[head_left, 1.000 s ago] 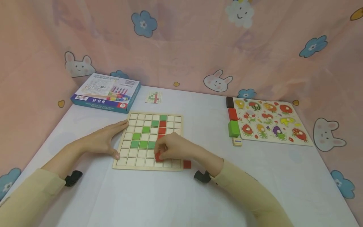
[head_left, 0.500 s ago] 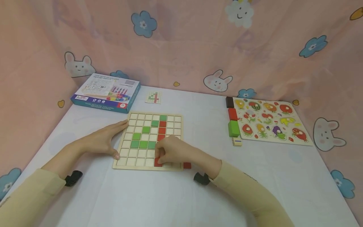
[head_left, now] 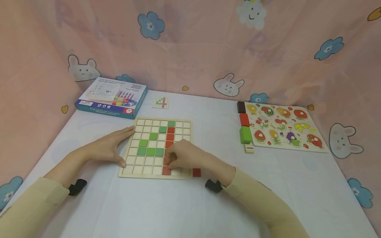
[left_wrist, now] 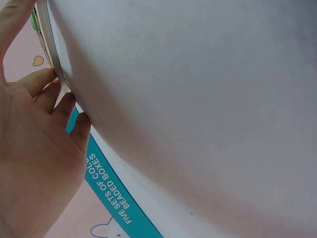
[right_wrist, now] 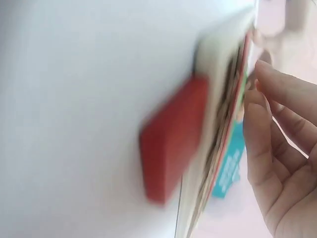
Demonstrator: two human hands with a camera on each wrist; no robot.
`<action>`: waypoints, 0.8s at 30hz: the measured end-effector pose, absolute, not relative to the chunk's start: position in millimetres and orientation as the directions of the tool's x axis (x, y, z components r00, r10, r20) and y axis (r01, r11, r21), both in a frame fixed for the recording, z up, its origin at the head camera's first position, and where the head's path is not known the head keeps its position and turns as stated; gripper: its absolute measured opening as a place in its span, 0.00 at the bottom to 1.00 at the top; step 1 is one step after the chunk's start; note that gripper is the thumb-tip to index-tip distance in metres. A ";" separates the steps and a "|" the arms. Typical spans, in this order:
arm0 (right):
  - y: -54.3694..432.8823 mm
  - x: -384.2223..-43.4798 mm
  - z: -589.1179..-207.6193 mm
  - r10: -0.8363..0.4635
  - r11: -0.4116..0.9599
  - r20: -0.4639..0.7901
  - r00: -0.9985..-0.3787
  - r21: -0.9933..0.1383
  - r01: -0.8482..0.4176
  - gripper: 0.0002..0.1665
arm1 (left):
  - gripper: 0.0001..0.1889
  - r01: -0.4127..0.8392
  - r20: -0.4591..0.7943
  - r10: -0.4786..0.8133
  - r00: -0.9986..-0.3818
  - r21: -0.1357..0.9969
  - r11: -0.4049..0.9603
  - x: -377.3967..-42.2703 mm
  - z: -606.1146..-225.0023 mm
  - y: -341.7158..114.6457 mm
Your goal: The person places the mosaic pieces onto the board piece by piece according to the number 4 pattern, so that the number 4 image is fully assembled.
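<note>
A wooden grid board [head_left: 154, 176] lies on the white table, with green tiles [head_left: 150, 151] in a stepped shape and a column of red tiles [head_left: 170, 137]. My left hand [head_left: 104, 147] is spread along the board's left edge, thumb near its lower corner and fingers at the upper side. In the left wrist view its fingertips touch the board's side. My right hand [head_left: 186, 153] hovers low over the red column, partly hiding it. In the right wrist view, thumb and forefinger [right_wrist: 256, 99] show nothing between them. A bottom-row red tile [head_left: 166, 170] lies below the thumb.
A loose red block [head_left: 196, 172] sits against the board's right edge. Behind stand a bead game box [head_left: 111, 97] and a small pattern card [head_left: 161, 102]. To the right are a fruit puzzle board [head_left: 285, 129], a green block [head_left: 245, 135], and red and black blocks [head_left: 241, 107].
My right hand brought a red tile down to the bottom row of the column, then let go and shifted slightly up and right. The left hand stayed still.
</note>
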State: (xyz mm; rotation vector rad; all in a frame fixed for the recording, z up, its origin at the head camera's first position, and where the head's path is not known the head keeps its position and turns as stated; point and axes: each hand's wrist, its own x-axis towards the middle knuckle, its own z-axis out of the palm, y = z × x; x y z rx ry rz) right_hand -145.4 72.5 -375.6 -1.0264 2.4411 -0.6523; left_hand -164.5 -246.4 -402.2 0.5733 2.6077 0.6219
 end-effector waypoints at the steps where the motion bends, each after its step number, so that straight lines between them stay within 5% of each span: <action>1: 76.9 -147.3 -375.2 -0.734 0.626 -0.192 -0.652 -0.566 -0.537 0.08 | 0.70 0.294 -0.279 0.471 -0.837 0.496 0.817 -164.6 -402.7 -246.6; 14: 146.9 -159.9 -383.5 -0.705 0.681 -0.341 -0.622 -0.571 -0.459 0.11 | 0.71 0.295 -0.279 0.471 -0.837 0.495 0.817 -165.8 -404.3 -246.8; 24: 153.8 -154.9 -387.4 -0.735 0.660 -0.346 -0.583 -0.559 -0.502 0.18 | 0.72 0.292 -0.276 0.467 -0.840 0.495 0.818 -163.7 -402.6 -245.3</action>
